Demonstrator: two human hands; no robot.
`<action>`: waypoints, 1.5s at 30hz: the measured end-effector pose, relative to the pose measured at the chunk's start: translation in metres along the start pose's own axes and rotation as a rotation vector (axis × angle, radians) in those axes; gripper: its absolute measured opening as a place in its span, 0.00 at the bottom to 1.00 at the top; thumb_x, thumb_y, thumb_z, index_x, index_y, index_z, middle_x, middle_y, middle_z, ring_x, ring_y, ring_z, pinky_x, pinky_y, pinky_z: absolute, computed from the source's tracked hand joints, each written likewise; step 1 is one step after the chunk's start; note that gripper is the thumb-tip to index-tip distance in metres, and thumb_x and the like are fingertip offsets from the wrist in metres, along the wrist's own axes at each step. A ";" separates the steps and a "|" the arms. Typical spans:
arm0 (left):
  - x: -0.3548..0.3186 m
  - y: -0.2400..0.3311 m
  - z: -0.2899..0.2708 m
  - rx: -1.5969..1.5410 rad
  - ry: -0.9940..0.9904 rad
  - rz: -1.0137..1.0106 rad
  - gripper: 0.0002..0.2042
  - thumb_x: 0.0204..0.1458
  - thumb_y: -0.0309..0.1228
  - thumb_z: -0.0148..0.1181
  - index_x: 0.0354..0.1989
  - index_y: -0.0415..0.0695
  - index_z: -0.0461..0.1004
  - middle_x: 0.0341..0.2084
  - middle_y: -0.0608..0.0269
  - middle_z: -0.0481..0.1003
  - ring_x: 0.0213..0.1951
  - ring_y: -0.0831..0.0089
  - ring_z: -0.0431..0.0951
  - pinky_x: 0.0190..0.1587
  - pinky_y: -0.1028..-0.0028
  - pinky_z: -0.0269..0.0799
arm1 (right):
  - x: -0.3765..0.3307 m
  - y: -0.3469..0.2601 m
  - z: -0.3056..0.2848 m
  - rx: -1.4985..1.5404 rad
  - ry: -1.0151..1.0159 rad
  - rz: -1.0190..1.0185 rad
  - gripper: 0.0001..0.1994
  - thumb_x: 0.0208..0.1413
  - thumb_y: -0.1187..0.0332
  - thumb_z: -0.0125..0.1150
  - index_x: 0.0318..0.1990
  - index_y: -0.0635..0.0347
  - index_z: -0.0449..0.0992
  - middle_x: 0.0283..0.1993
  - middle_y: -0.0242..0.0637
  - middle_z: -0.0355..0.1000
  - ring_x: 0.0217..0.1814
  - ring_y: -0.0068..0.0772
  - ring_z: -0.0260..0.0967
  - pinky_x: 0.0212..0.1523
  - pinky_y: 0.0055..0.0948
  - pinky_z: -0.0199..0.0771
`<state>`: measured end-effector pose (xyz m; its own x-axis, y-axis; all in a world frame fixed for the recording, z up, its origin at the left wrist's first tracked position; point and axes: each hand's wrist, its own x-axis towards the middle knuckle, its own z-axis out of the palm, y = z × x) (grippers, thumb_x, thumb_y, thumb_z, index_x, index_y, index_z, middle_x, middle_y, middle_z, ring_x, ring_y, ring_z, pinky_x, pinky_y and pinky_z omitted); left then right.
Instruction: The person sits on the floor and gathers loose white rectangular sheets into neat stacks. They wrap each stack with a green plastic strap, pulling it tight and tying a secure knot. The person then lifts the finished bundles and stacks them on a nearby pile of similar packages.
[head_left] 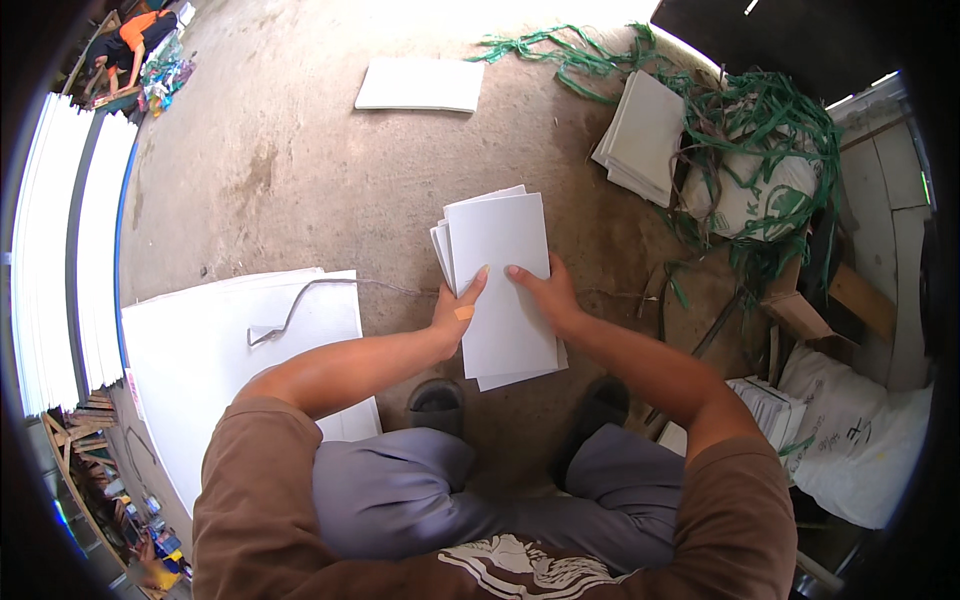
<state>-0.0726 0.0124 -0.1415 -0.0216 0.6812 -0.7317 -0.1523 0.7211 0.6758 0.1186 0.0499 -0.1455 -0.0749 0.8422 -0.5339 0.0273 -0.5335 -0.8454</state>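
Concrete floor (300, 150), littered with green strapping (770, 120); left hand (458, 305) and right hand (543, 292) both closing on, gripping, stack of white sheets (500, 260) from either side.

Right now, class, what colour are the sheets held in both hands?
White, plain and unpatterned; the sheets show best in the head view.

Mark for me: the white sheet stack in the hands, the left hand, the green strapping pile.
white sheet stack (505, 285), head view, middle of the top sheet.
left hand (458, 308), head view, back of the hand by the thumb.
green strapping pile (775, 130), head view, tangled middle of the straps.
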 end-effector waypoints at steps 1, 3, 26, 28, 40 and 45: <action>0.002 -0.003 -0.001 0.084 0.031 -0.016 0.49 0.50 0.62 0.66 0.70 0.39 0.51 0.61 0.43 0.65 0.62 0.57 0.70 0.62 0.60 0.69 | 0.003 0.001 0.000 -0.103 0.010 0.012 0.40 0.49 0.52 0.75 0.63 0.70 0.65 0.58 0.54 0.69 0.60 0.45 0.71 0.59 0.40 0.72; 0.002 0.001 0.004 0.250 0.078 -0.048 0.53 0.47 0.65 0.66 0.70 0.39 0.51 0.63 0.41 0.62 0.64 0.55 0.67 0.62 0.58 0.68 | 0.013 0.009 -0.007 -0.314 0.045 0.041 0.38 0.49 0.51 0.74 0.62 0.68 0.69 0.57 0.55 0.70 0.59 0.47 0.72 0.59 0.40 0.72; 0.020 0.031 0.007 -0.092 -0.121 0.024 0.43 0.59 0.56 0.58 0.75 0.49 0.45 0.68 0.51 0.59 0.68 0.57 0.61 0.67 0.57 0.61 | 0.048 -0.005 -0.004 0.009 -0.090 0.019 0.49 0.58 0.45 0.65 0.77 0.57 0.42 0.76 0.52 0.50 0.77 0.47 0.52 0.72 0.42 0.56; 0.026 0.024 0.004 -0.071 -0.059 0.034 0.46 0.58 0.57 0.58 0.76 0.46 0.42 0.69 0.47 0.57 0.69 0.55 0.60 0.67 0.56 0.61 | 0.058 -0.006 -0.008 -0.028 0.018 0.042 0.48 0.59 0.44 0.63 0.77 0.58 0.44 0.76 0.53 0.50 0.77 0.48 0.51 0.73 0.43 0.54; 0.076 0.078 0.004 0.480 0.465 0.409 0.40 0.60 0.61 0.52 0.69 0.40 0.57 0.66 0.40 0.55 0.70 0.47 0.51 0.71 0.52 0.47 | 0.151 -0.087 -0.132 -1.511 0.718 -0.473 0.42 0.47 0.46 0.73 0.64 0.57 0.62 0.66 0.56 0.61 0.66 0.55 0.61 0.61 0.56 0.64; 0.076 0.080 0.020 0.451 0.416 0.444 0.36 0.61 0.59 0.51 0.66 0.41 0.60 0.66 0.42 0.57 0.69 0.49 0.52 0.71 0.54 0.46 | 0.179 -0.078 -0.150 -1.627 0.759 -0.482 0.38 0.51 0.47 0.69 0.64 0.57 0.62 0.61 0.59 0.65 0.60 0.54 0.66 0.50 0.54 0.72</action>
<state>-0.0663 0.1244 -0.1409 -0.3714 0.8803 -0.2951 0.3749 0.4330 0.8197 0.2523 0.2538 -0.1780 0.0283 0.9745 0.2227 0.9859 -0.0641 0.1548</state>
